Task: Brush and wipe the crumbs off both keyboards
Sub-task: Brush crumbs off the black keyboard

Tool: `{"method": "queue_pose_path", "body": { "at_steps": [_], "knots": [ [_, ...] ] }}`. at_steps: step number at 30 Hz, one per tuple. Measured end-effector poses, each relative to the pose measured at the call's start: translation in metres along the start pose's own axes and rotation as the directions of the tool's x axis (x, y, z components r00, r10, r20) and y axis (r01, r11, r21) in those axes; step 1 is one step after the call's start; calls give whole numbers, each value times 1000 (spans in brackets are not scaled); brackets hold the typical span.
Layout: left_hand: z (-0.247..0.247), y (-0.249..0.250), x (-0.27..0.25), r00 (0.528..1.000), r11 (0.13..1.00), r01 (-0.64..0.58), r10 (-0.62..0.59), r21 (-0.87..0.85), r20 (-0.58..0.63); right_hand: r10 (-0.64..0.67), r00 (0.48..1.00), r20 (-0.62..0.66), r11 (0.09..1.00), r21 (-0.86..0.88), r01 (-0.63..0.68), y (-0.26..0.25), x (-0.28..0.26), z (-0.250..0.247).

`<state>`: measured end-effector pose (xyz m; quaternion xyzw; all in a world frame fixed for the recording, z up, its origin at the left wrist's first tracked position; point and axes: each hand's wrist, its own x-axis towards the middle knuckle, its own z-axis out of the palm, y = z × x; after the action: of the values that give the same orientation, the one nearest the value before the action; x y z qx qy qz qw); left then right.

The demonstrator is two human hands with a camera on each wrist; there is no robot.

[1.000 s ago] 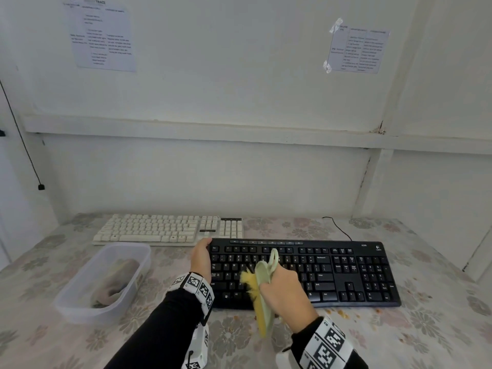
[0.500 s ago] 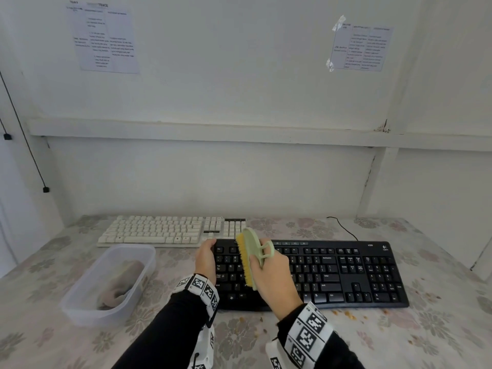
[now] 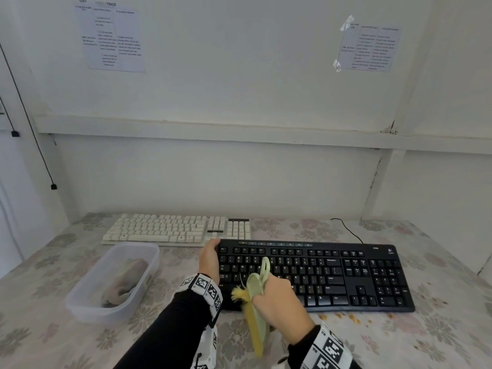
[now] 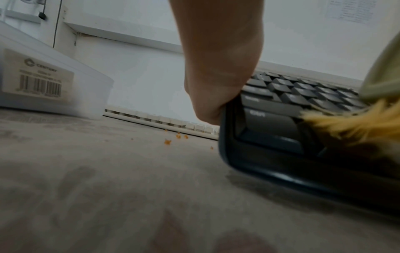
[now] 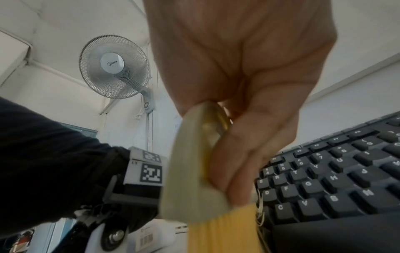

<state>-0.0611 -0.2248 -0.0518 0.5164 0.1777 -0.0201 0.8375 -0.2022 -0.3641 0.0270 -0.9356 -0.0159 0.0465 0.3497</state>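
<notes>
The black keyboard (image 3: pixel 314 275) lies at the tabletop's (image 3: pixel 439 342) near edge, mid-brushing, I'd say: the right hand (image 3: pixel 279 302) grips a green brush (image 3: pixel 255 302), its bristles at the front-left keys, while the left hand (image 3: pixel 210 259) clasps the left end. Next comes another sweep (crumbs (image 3: pixel 346 316) lie in front). The white keyboard (image 3: pixel 175 230) waits behind, against a white wall.

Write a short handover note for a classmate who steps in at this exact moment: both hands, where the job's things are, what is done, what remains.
Left hand holds the left end of the black keyboard, steadying it.
Right hand grips the green brush; its yellow bristles are at the keyboard's near left edge.
Crumbs lie on the tablecloth along the black keyboard's near edge, and a few near its left end.
White keyboard sits behind, untouched by either hand.
A cloth lies in the plastic tub on the left.
Done: brushing of the black keyboard is under way.
Left: finish it, brush the white one, wipe both.
</notes>
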Motion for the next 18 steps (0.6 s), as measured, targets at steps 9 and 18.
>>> {"method": "queue_pose_path", "body": {
  "at_steps": [9, 18],
  "knots": [
    [0, 0, -2, 1000, 1000, 9, -9, -7, 20, -154, 954, -257, 977, 104, 185, -27, 17, -5],
    [1, 3, -4, 999, 999, 29, -29, 15, 16, -68, 974, -218, 993, 77, 86, -21, 31, 7]
  ]
}}
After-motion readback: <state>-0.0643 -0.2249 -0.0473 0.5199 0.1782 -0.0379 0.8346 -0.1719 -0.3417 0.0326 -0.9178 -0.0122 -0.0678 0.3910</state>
